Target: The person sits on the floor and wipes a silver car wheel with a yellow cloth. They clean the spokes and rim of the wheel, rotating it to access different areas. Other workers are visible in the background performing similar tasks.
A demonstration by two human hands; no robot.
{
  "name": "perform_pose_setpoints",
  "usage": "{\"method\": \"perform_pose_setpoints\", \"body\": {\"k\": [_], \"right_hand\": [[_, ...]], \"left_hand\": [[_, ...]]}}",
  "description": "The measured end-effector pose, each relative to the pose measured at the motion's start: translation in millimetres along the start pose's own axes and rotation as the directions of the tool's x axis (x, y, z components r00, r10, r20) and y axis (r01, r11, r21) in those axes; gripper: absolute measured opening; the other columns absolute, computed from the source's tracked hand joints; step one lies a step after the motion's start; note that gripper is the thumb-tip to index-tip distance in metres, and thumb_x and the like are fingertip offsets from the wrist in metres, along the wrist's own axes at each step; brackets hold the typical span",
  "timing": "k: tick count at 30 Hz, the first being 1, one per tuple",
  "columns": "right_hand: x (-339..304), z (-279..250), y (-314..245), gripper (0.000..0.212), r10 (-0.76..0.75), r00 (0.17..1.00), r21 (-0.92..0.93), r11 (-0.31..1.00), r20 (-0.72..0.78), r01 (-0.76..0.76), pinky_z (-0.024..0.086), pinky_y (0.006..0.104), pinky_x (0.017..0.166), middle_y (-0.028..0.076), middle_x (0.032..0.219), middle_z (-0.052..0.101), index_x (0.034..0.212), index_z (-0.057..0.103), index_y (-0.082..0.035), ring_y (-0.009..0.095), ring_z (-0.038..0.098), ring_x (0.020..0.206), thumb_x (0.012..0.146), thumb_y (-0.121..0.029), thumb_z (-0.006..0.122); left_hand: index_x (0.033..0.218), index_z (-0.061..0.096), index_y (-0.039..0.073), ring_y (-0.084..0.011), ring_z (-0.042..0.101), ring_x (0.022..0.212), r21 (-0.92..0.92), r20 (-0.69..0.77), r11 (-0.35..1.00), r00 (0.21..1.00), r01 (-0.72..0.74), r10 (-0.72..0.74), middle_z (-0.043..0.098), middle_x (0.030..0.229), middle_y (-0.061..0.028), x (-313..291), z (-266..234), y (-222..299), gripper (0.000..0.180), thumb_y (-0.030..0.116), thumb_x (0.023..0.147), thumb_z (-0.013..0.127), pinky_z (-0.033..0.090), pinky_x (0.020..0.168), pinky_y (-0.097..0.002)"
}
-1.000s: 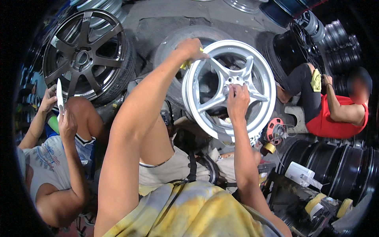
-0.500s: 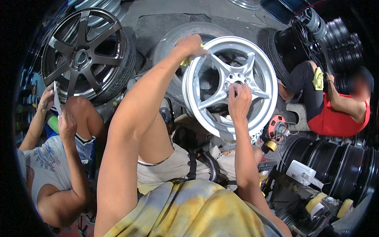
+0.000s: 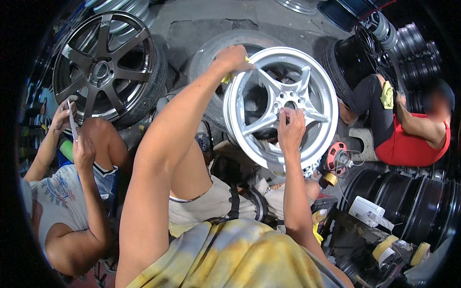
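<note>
A silver five-spoke wheel rim [image 3: 299,87] leans tilted in front of me, its hub and lug holes facing up. At its upper left edge my left hand [image 3: 233,59] is closed on the rim, with a bit of yellow cloth [image 3: 227,78] showing under the fingers. Over the hub, my right hand [image 3: 291,130] is closed in a pinch beside the lower lug holes. Whatever its fingertips hold, if anything, is too small to make out. Behind the rim lies a tire [image 3: 209,54], partly covered by it.
At left stands a dark multi-spoke wheel [image 3: 102,72]; a person there holds a thin pale sheet [image 3: 73,122]. A person in red [image 3: 418,141] sits at right. Black rims [image 3: 408,204], a red cable reel [image 3: 336,157] and a white power strip [image 3: 367,211] lie at lower right.
My right hand's fingers have shifted slightly at the hub. My left hand stays on the rim's edge. The whole view has dropped a little.
</note>
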State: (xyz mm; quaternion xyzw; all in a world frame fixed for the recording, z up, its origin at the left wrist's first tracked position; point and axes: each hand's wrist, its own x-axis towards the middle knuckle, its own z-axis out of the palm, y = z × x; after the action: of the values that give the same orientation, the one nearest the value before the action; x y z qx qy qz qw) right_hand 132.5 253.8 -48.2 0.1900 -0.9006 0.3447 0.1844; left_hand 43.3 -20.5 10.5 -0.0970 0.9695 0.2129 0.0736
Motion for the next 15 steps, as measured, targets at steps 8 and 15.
{"method": "perform_pose_setpoints", "body": {"k": [8, 15], "right_hand": [[0.1, -0.6, -1.9, 0.004, 0.024, 1.0, 0.034, 0.999, 0.007, -0.024, 0.046, 0.0472, 0.076, 0.017, 0.086, 0.059, 0.088, 0.067, 0.001, 0.038, 0.059, 0.082, 0.089, -0.003, 0.066], [5.6, 0.0, -3.5, 0.005, 0.03, 1.0, 0.035, 0.999, -0.001, -0.03, 0.046, 0.0469, 0.075, 0.018, 0.086, 0.059, 0.089, 0.067, 0.002, 0.038, 0.059, 0.082, 0.089, -0.003, 0.066]], "left_hand": [[0.104, 0.08, 0.012, -0.0308, 0.073, 0.094, 0.012, -0.002, 1.0, 1.0, -0.005, 0.005, 0.076, 0.101, -0.016, 1.5, 3.5, -1.4, 0.048, 0.052, 0.078, 0.08, 0.055, 0.085, -0.0423], [0.104, 0.08, 0.012, -0.0307, 0.073, 0.093, -0.005, 0.016, 1.0, 1.0, 0.009, -0.009, 0.076, 0.101, -0.0151, 1.8, -3.4, 0.3, 0.047, 0.051, 0.078, 0.079, 0.055, 0.084, -0.043]]}}
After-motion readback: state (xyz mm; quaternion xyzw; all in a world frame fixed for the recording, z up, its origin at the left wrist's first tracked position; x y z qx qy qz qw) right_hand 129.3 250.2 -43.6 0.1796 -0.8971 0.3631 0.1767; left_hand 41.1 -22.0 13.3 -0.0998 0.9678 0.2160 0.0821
